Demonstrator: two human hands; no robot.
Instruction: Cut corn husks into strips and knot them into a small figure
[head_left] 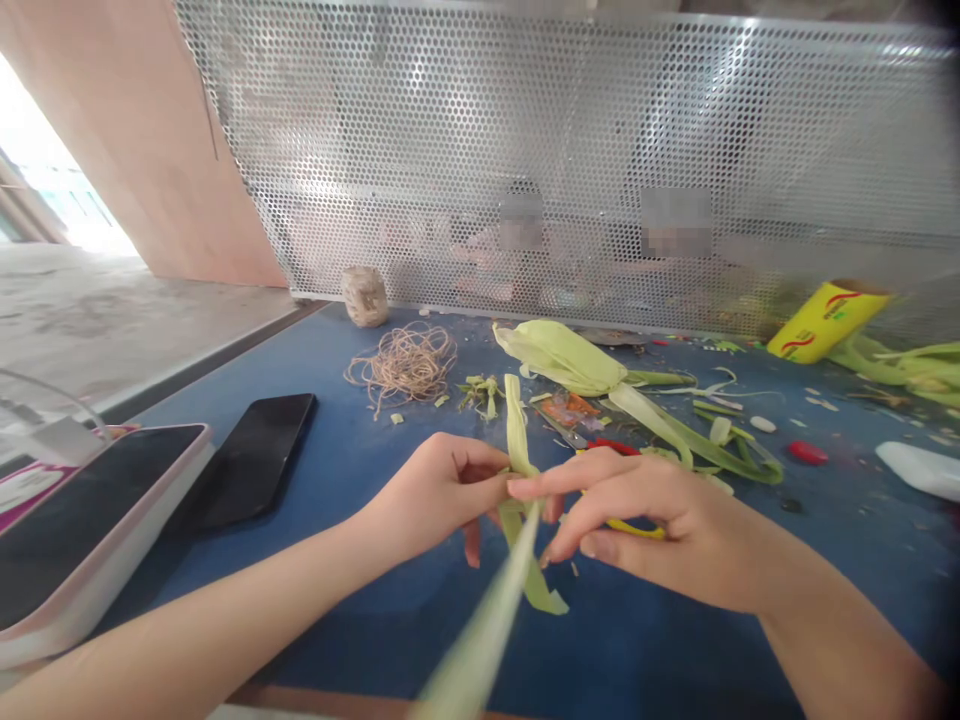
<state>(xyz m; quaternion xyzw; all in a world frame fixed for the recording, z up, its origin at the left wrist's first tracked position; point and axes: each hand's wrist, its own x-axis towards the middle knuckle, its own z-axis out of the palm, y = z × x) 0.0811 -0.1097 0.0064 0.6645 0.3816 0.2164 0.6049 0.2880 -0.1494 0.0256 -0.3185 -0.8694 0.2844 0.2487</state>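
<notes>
Pale green corn husk strips [516, 420] cross each other between my two hands above the blue table. My left hand [442, 490] pinches them where they cross, thumb against fingers. With its index finger, my right hand [637, 510] touches the crossing from the other side; its remaining fingers curve apart, and whether they grip a strip is hard to see. One strip hangs blurred toward me. Behind my right hand, yellow-handled scissors [636, 527] lie partly hidden. A husk-covered ear of corn [566, 355] rests just beyond.
A tangle of twine [409, 365] and a jar-like container [365, 297] stand at the back left. A black phone [259, 460] and a white-cased device [105, 530] lie left. Rightward are a yellow tube [825, 322], a white object [922, 470] and husk scraps. A perforated metal screen [480, 130] borders the back.
</notes>
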